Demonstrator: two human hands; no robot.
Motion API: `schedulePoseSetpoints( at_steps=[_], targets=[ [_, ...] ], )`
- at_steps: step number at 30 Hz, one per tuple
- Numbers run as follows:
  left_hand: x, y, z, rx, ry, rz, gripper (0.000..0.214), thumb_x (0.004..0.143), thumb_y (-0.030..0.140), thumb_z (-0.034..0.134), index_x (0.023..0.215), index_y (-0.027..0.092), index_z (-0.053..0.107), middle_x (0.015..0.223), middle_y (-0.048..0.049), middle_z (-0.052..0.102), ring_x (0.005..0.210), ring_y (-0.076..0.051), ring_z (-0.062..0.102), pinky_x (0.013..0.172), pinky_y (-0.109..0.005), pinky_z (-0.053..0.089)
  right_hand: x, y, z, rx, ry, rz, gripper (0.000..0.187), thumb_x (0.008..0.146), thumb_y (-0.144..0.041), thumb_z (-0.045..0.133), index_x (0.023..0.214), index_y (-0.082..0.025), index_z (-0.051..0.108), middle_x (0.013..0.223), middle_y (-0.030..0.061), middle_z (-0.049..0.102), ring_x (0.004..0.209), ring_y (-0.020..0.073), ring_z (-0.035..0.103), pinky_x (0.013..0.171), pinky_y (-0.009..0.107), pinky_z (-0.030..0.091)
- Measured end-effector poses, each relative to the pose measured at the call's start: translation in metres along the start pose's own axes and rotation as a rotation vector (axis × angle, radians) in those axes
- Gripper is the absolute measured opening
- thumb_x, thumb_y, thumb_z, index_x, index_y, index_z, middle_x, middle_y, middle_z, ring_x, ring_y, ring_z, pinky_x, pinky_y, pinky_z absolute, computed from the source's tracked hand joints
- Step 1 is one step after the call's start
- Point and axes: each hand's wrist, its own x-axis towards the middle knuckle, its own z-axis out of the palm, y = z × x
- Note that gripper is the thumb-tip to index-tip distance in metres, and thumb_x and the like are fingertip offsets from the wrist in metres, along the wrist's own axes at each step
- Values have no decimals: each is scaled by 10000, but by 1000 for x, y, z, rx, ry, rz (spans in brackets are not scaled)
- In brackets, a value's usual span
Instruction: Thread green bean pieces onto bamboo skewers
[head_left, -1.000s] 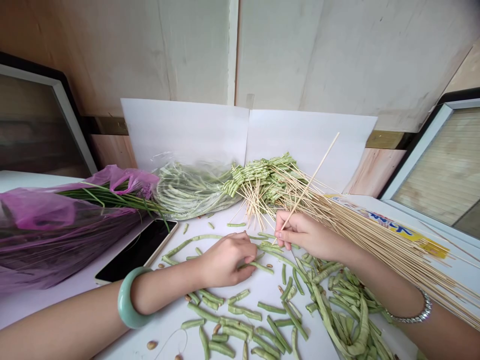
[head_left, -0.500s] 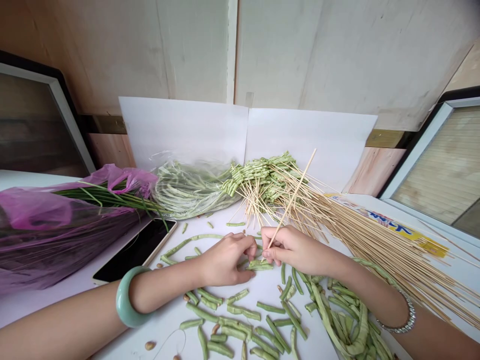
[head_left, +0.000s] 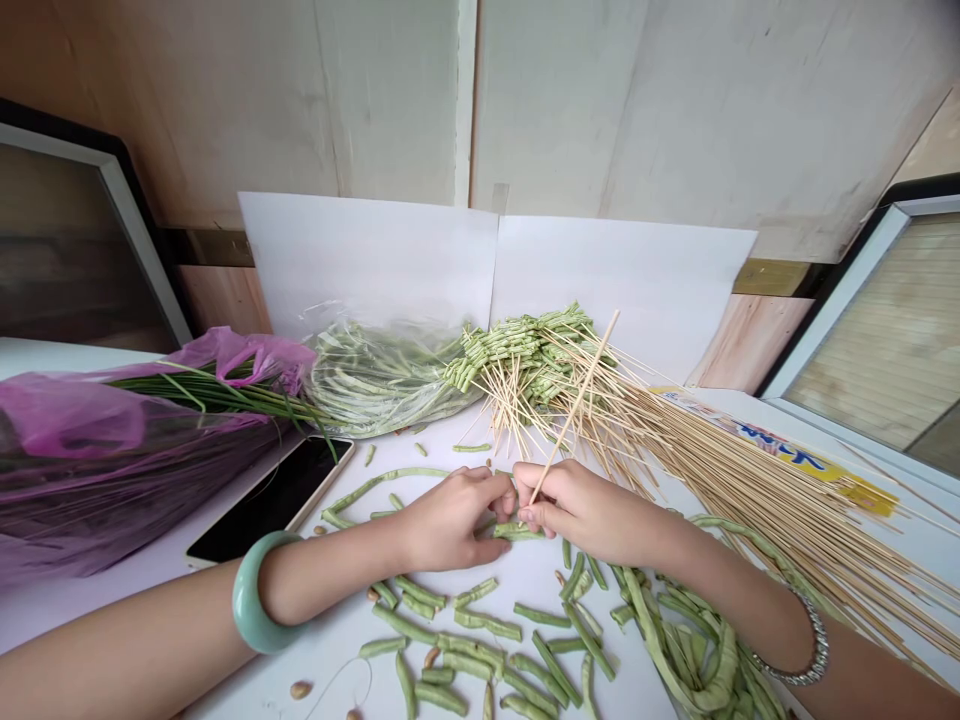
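My left hand [head_left: 450, 520] and my right hand [head_left: 581, 510] meet over the white table [head_left: 135, 590]. The left hand, with a jade bangle [head_left: 251, 595] on its wrist, pinches a short green bean piece [head_left: 517, 533]. My right hand grips a thin bamboo skewer [head_left: 576, 405], its lower end at the bean piece and its upper end slanting up to the right. Cut bean pieces [head_left: 480, 625] lie scattered in front of both hands.
A heap of skewered beans [head_left: 525, 355] lies at the back, loose skewers [head_left: 750, 480] fan out on the right. A clear bag of long beans [head_left: 375, 375], a pink bag of greens [head_left: 112, 440] and a phone [head_left: 274, 500] are on the left. Long bean strands [head_left: 697, 650] lie under my right forearm.
My right hand has moved left with the skewer until it meets the left hand at the bean piece. The skewer has tilted more upright. The left hand has lifted its fingers slightly.
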Motion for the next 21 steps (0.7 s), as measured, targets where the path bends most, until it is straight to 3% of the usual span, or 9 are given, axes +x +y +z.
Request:
schedulePoseSetpoints(
  at_steps=[10, 21],
  targets=[
    [-1, -4, 3, -3, -5, -2, 214, 703, 160, 642, 871, 196, 514, 895, -35, 613, 834, -215, 571, 771, -314, 439, 2, -1, 4, -58, -24, 9, 162, 857, -148, 453, 712, -204, 408, 617, -55, 408, 542, 98, 351, 506, 225, 269],
    [-1, -5, 4, -9, -5, -37, 200, 707, 182, 649, 878, 188, 547, 897, -48, 596, 843, -225, 553, 770, -322, 433, 9, 8, 11, 36, -11, -34, 138, 783, -70, 485, 714, -189, 474, 660, -39, 491, 598, 104, 431, 554, 216, 321]
  ],
)
